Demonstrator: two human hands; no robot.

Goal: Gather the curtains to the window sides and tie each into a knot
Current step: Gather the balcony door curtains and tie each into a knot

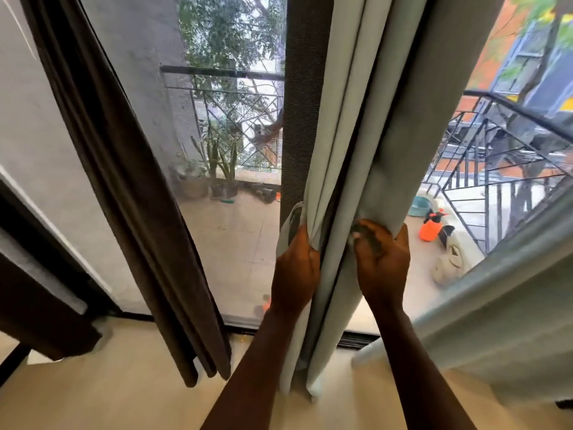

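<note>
Zero knots tied so far: folds of the pale grey curtain [347, 119] are gripped by left hand [296, 268] and right hand [383, 259], brown curtain [124, 181] left unknotted.

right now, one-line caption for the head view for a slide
Left hand and right hand grip folds of the pale curtain; dark curtain hangs loose at left.

Left curtain [130, 187] hangs left of right curtain [347, 144]; balcony railing [235, 119] behind.

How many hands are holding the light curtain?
2. The left hand grips a fold on the left of the pale curtain. The right hand grips a fold on its right, about level with the other.
</note>
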